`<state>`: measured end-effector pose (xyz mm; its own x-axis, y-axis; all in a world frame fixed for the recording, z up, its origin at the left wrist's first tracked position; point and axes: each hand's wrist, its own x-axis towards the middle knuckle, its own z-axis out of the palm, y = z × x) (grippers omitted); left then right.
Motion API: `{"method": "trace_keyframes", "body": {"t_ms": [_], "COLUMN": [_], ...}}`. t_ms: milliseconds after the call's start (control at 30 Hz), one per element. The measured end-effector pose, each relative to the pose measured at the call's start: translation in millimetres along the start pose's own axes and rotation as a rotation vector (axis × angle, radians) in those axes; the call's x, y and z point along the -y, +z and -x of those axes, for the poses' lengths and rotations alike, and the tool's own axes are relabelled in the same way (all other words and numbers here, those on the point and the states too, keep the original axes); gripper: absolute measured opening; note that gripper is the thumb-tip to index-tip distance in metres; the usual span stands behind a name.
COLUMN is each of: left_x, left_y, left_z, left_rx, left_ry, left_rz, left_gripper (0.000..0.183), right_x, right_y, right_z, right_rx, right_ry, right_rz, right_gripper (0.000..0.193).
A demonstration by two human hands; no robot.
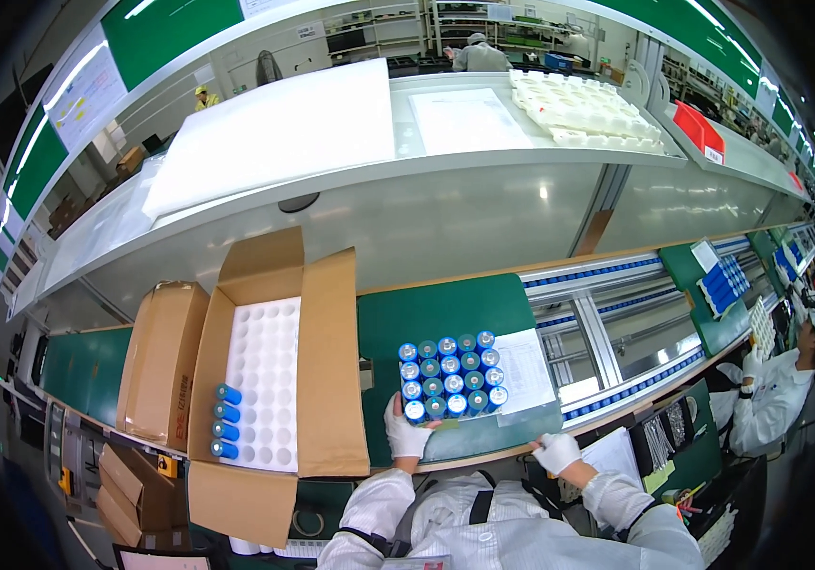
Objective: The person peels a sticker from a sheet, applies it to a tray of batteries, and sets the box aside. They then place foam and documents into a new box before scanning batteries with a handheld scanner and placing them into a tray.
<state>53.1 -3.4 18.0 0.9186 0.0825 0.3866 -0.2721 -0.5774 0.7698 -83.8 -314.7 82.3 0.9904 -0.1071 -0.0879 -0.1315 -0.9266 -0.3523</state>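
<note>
A block of blue cylindrical battery cells stands upright in rows on a green board; some tops are silvery, others dark green. My left hand, in a white glove, grips its near left corner, thumb along the front and fingers up the side. Beyond the board's near edge, to the right, my gloved right hand is apart from the block. Its fingers are curled together, and whether anything is in them is hidden. A printed white sheet lies partly beneath the block's right side.
Left of the board, an open cardboard box holds a white foam tray with several blue cells along its left side. A closed carton stands beside it. Rightward runs a roller conveyor with another cell block; a co-worker sits there.
</note>
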Motion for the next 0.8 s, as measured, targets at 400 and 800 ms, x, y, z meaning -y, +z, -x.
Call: {"method": "trace_keyframes", "body": {"t_ms": [400,800], "left_x": [-42.6,-123.0], "left_y": [-51.9,-324.9], "left_z": [36.4,-24.2], "left_rx": [0.224,0.246], "left_ry": [-0.222,-0.287], "left_rz": [-0.165,-0.271], "left_gripper": [0.078,0.040], "right_x": [-102.6,-103.0], "right_y": [14.1,0.4], "right_z": [26.8,-0.6], "right_rx": [0.549,0.854], "right_ry": [0.424,0.625], "right_rz": [-0.084,-0.271], "right_gripper": [0.049,0.034]}}
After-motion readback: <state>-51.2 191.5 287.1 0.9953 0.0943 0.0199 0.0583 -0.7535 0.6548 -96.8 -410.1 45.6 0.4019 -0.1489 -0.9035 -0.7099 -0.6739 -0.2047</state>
